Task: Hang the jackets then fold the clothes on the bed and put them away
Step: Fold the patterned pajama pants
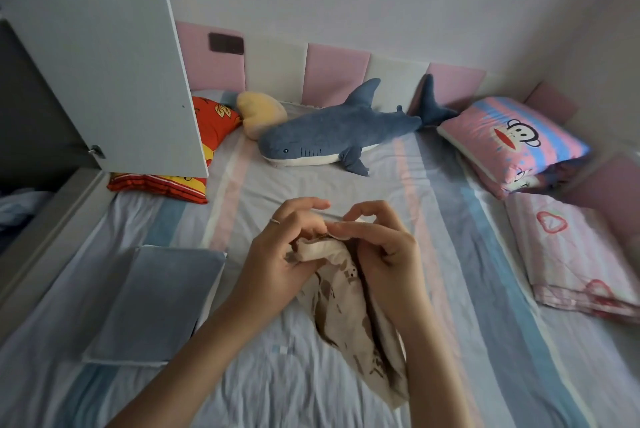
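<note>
Beige garment (349, 316) in both hands (280, 254) (384, 251)

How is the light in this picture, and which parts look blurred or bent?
Head view: the light is soft and dim, no glare; the wide lens curves the headboard and tilts the door; the frame's right edge by the pillow is smeared; left hand, right hand and cloth are sharp.

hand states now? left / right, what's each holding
Left hand: fingers curled, gripping the top edge of the beige patterned garment.
Right hand: pinching the same edge of the garment.
</note>
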`<state>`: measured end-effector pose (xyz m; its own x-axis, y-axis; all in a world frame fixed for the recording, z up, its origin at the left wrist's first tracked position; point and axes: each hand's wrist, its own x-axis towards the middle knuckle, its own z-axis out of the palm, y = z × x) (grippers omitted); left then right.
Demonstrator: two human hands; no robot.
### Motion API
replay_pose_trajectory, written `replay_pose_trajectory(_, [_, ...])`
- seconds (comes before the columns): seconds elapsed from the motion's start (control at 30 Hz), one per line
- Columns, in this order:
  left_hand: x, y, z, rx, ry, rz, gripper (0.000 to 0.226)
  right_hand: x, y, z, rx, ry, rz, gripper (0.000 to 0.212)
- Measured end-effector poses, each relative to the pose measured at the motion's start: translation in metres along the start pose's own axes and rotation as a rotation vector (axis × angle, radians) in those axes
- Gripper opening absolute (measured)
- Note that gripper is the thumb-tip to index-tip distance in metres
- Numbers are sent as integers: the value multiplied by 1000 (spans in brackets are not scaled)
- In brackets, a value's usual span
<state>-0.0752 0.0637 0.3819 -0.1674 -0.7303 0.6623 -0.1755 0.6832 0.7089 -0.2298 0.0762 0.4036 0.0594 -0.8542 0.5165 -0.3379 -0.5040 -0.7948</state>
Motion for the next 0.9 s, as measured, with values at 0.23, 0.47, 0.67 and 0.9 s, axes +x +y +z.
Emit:
replay_pose_trajectory(0.23, [-4, 9, -13, 3, -32, -101, 25, -7, -18, -8, -98, -54, 262, 37])
replay_pose_trajectory(0.47, [10, -8, -47, 186, 86, -193, 19, -32, -24, -29, -597, -559, 441, 94])
replay_pose_trajectory(0.67, [59, 7, -84, 189, 59, -135, 23, 25, -15, -40, -600, -217, 291, 25])
replay_pose_trajectory(0.9, [193, 69, -128, 153, 74, 5, 23, 165, -94, -75, -723, -41, -254, 32])
